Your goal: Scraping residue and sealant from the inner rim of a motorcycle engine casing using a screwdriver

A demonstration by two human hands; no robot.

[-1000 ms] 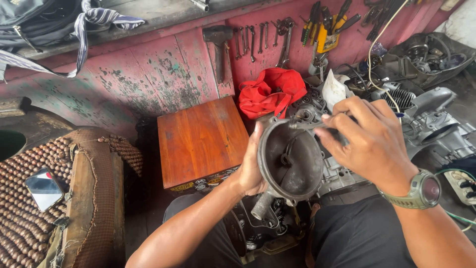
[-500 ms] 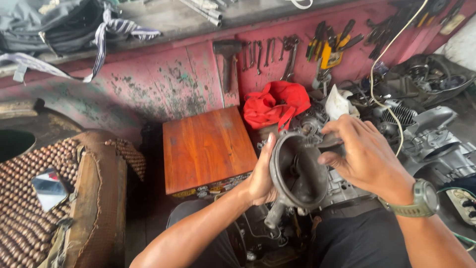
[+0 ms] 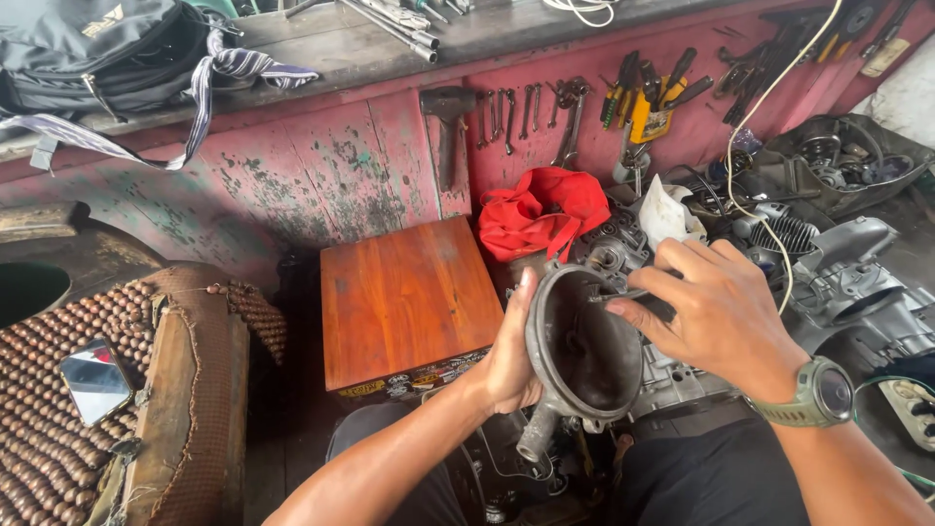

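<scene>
A round grey metal engine cover [image 3: 582, 358], dirty inside and with a short tube at its lower end, is held up over my lap. My left hand [image 3: 510, 360] grips its left rim from behind. My right hand [image 3: 719, 317], with a green watch on the wrist, holds a thin dark tool [image 3: 623, 297] whose tip reaches into the cover's hollow. Behind the cover lies a greasy engine block [image 3: 623, 248].
A wooden box [image 3: 409, 297] stands to the left of the cover. A red rag [image 3: 541, 209] lies by the red wall, where wrenches and pliers [image 3: 584, 97] hang. A beaded seat with a phone [image 3: 93, 380] is at left. Engine parts [image 3: 847, 282] crowd the right.
The cover has turned slightly in my left hand, and my right hand has shifted with the tool along its upper rim. The view has drifted a little.
</scene>
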